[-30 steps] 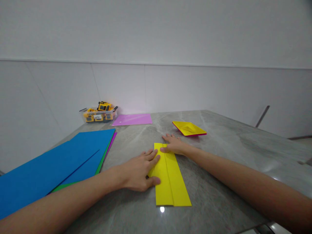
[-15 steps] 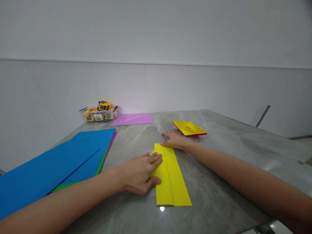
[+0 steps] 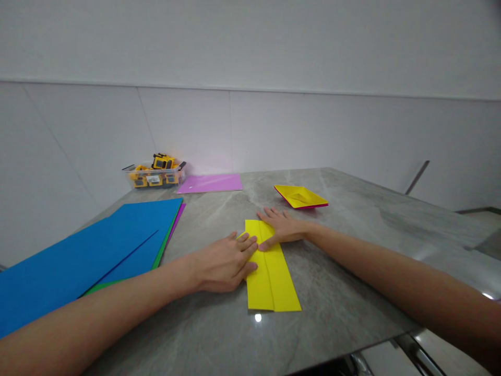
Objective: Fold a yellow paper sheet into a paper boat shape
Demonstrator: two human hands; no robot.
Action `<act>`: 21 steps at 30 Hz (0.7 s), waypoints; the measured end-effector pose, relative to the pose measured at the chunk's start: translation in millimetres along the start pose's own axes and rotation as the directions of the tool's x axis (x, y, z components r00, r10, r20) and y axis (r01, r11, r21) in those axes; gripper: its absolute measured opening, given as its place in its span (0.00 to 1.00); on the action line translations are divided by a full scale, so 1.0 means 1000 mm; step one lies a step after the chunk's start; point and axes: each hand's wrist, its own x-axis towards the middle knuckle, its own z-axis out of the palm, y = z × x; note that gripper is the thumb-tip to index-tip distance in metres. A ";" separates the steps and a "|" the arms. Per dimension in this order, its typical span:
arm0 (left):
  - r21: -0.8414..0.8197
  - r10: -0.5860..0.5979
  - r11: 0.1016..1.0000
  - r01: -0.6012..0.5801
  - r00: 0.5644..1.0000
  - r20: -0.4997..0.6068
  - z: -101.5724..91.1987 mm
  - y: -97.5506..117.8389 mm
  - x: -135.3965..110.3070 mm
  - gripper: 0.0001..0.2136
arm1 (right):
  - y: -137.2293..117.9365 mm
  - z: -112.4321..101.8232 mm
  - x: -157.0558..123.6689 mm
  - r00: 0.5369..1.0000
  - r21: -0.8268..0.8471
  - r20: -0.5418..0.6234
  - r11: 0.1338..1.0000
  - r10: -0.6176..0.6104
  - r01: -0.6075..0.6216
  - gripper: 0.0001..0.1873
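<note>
A folded yellow sheet of paper (image 3: 276, 279) lies flat on the grey table, its two long flaps meeting along a lengthwise line. My left hand (image 3: 225, 263) rests on its left side with the fingers spread over the left flap. My right hand (image 3: 284, 227) lies flat at the far right part of the sheet, fingers stretched out and thumb on the middle line. Beyond the right hand sits a folded paper boat (image 3: 300, 197), yellow on top with a red underside.
Large blue sheets (image 3: 129, 230), with green and purple ones beneath, cover the table's left side. Farther back lie a pink sheet (image 3: 211, 183) and a clear plastic box (image 3: 156, 178) of yellow toy vehicles. A wall (image 3: 274, 130) stands behind the grey table (image 3: 344, 292).
My right hand has slid nearer along the yellow paper, its thumb now lower on the middle line. The left hand stays on the left flap. The whole view has shifted slightly.
</note>
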 end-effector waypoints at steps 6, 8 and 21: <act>0.075 -0.014 0.997 0.016 1.000 -0.018 0.004 0.007 0.002 0.24 | 0.000 0.000 0.000 0.999 -0.028 0.040 0.999 -0.021 0.022 0.65; 0.093 -0.012 0.996 0.013 1.000 -0.017 0.005 0.008 0.003 0.23 | 0.000 0.001 0.000 0.998 -0.036 0.044 0.999 -0.034 0.036 0.65; 0.061 -0.030 0.998 0.033 0.999 -0.042 0.003 0.014 0.005 0.30 | -0.020 0.001 -0.009 0.989 -0.025 0.091 0.992 -0.119 0.122 0.69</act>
